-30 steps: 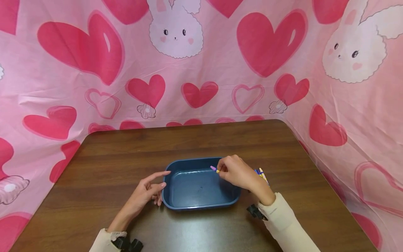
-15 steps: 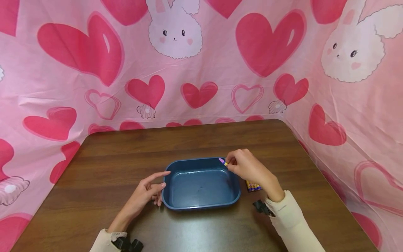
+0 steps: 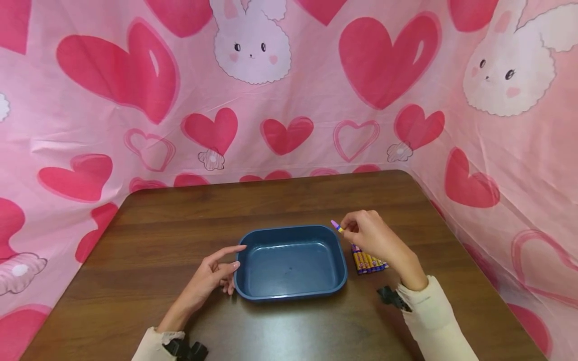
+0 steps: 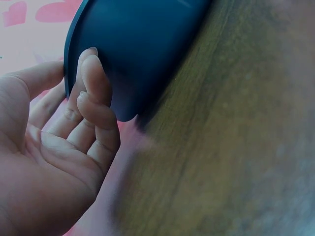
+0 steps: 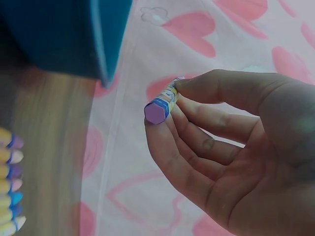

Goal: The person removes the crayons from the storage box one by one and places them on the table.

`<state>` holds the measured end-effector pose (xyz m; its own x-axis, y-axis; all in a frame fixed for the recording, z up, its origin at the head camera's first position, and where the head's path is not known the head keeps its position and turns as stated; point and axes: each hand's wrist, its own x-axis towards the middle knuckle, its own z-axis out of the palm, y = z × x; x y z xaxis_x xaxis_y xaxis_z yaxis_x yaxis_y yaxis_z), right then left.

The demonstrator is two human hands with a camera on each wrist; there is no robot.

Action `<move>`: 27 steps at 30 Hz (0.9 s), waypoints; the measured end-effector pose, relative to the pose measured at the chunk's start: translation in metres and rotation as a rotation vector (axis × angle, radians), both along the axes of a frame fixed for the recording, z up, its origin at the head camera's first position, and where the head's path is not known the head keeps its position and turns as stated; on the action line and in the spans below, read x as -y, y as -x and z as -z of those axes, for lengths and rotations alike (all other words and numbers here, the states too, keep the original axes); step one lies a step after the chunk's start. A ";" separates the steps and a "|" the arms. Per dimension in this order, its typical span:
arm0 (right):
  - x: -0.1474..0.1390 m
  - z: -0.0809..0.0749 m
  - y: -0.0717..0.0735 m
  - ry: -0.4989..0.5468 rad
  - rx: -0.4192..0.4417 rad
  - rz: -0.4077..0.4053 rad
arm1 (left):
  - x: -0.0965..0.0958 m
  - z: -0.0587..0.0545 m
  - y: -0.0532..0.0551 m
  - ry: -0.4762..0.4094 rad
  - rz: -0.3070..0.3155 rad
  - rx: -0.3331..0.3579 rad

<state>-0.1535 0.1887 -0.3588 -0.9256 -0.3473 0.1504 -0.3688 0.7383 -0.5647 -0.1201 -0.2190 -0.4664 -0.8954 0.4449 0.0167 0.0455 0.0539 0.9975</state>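
Note:
A purple crayon point(image 3: 336, 226) with a yellow-and-blue wrapper is pinched between the thumb and fingers of my right hand point(image 3: 375, 231), just off the right end of a blue tray point(image 3: 289, 296). Its six-sided purple end faces the camera in the right wrist view. My left hand point(image 3: 212, 273) holds the tray's left end, thumb and index finger over the rim. In the left wrist view the other fingers point(image 4: 101, 110) curl against its outer wall. Below my right hand, a row of wrapped crayons point(image 3: 368, 261) lies on the table, partly covered by the hand and forearm.
The brown wooden table point(image 3: 217, 210) has rounded far corners. Behind it and to the right hangs a pink cloth point(image 3: 289, 100) with hearts and rabbits. Each wrist carries a black camera point(image 3: 393, 298) at the sleeve cuff.
My right hand has moved right with the purple crayon, from over the tray to beyond its right end. More of the crayon row now shows. The left hand has stayed at the tray.

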 end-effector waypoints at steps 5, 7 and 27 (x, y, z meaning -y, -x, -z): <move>-0.020 0.006 -0.005 0.010 -0.005 0.047 | 0.000 -0.002 0.000 0.005 -0.011 -0.004; -0.031 0.009 -0.007 0.015 -0.012 0.075 | 0.000 -0.003 0.000 0.006 -0.010 -0.008; -0.090 0.069 -0.009 0.038 0.125 0.250 | 0.000 -0.002 -0.001 0.010 -0.001 -0.005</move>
<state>-0.1443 0.2788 -0.4280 -0.9940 -0.1023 0.0381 -0.1036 0.7753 -0.6231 -0.1196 -0.2188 -0.4646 -0.8957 0.4442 0.0172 0.0508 0.0638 0.9967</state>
